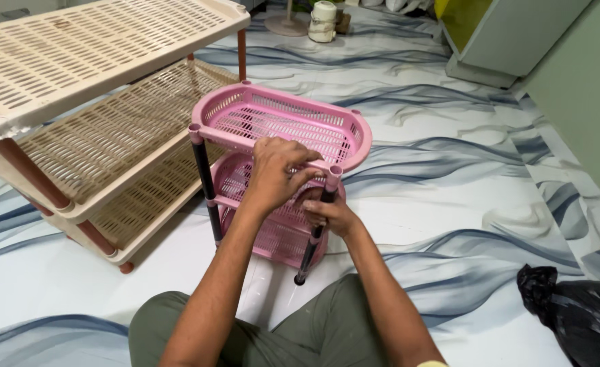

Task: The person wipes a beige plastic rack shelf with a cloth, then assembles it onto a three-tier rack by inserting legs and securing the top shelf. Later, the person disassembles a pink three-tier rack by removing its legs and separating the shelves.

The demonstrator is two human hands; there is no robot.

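A small pink plastic rack (293, 122) with three basket shelves and black poles stands on the floor in front of me. My left hand (276, 170) grips the front rim of its top basket, near the right front corner. My right hand (327, 212) is closed around the black front-right pole (311, 248) just under the top basket. My knees in green trousers lie below both arms.
A larger beige slatted shelf rack (82, 102) with brown poles stands to the left, close to the pink one. A black plastic bag (578, 312) lies at the lower right. A green cabinet (510, 34) and a small white appliance (323, 20) stand at the back on the marbled floor.
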